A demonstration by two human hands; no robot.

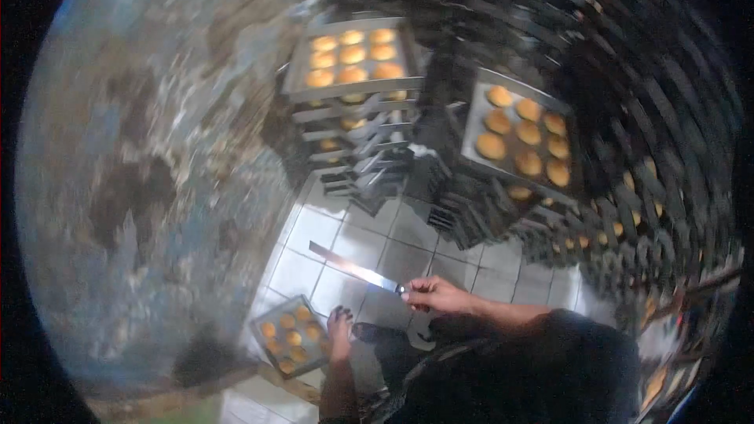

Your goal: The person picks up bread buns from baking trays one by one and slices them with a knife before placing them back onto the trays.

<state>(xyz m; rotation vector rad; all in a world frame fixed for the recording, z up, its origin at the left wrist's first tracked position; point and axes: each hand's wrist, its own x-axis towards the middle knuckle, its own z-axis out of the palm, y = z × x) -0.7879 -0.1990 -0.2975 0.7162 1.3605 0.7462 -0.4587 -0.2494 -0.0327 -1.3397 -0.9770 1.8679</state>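
My right hand [437, 295] grips the handle of a long flat metal blade [352, 266], which points up and to the left over the white tiled floor [314, 228]. Lower down, my left hand [339, 327] reaches with fingers stretched out, right beside the edge of a small metal tray [276, 312]. That tray lies on the floor and holds several round golden buns [292, 338]. Whether the fingers touch the tray is unclear. My dark-clothed body fills the lower right.
Two tall racks stand ahead, each topped by a tray of golden buns: one at centre [351, 88], one to the right [479, 110]. More racks with trays curve along the right. A stained, peeling wall [157, 157] closes the left side.
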